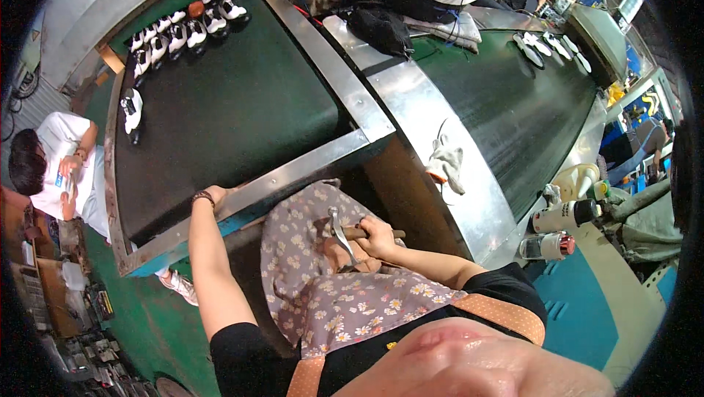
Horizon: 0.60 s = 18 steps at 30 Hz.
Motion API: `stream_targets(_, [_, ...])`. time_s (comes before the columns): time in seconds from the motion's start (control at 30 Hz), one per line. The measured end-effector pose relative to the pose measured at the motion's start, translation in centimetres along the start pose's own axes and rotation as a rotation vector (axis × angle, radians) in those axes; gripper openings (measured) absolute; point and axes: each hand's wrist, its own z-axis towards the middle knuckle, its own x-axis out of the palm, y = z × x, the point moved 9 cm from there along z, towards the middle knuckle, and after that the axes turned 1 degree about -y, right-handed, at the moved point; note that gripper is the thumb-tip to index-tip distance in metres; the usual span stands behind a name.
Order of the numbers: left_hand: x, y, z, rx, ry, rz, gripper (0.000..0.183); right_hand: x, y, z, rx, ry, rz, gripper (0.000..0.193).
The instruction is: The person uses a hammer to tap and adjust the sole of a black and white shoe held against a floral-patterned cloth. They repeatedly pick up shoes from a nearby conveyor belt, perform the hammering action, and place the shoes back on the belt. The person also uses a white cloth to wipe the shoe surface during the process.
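My right hand [378,238] is closed round the wooden handle of a hammer [339,227], held over my lap with its metal head toward the left. Beneath the hammer lies a brown, leather-like piece [339,256], partly covered; I cannot make out what it is. A floral apron [293,243] covers my lap. My left hand [213,195] rests at the metal rim [271,178] of the dark conveyor belt [227,111], its fingers laid along the edge and holding nothing that I can see.
Black-and-white shoes [176,37] stand in rows at the belt's far left, with a single shoe [132,111] nearer. A white glove [446,162] lies on the metal ledge. Bottles [546,246] stand at right. A co-worker [70,155] sits at left; another second belt [506,96] carries soles.
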Motion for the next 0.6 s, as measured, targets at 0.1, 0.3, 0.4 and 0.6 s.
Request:
stream_targets(0.1, [0.7,4.3,3.4,-0.064,0.053,-0.111,0.068,0.6,0.9,0.9,-0.026,0.032,0.012,0.025])
stream_targets(0.3, [1.7,2.5,2.8,-0.027,0.139,0.018,0.040,0.6,-0.1,0.0,0.015,0.030,-0.004,0.025])
stream_targets(0.4, [1.8,-0.1,1.8,0.163,0.143,0.269,0.041,0.2,-0.6,-0.3,0.053,0.030,0.006,0.024])
stream_targets(0.6, [1.5,2.6,4.4,0.071,0.050,0.043,0.046,0.5,-0.6,-0.1,0.080,0.084,0.032,0.024])
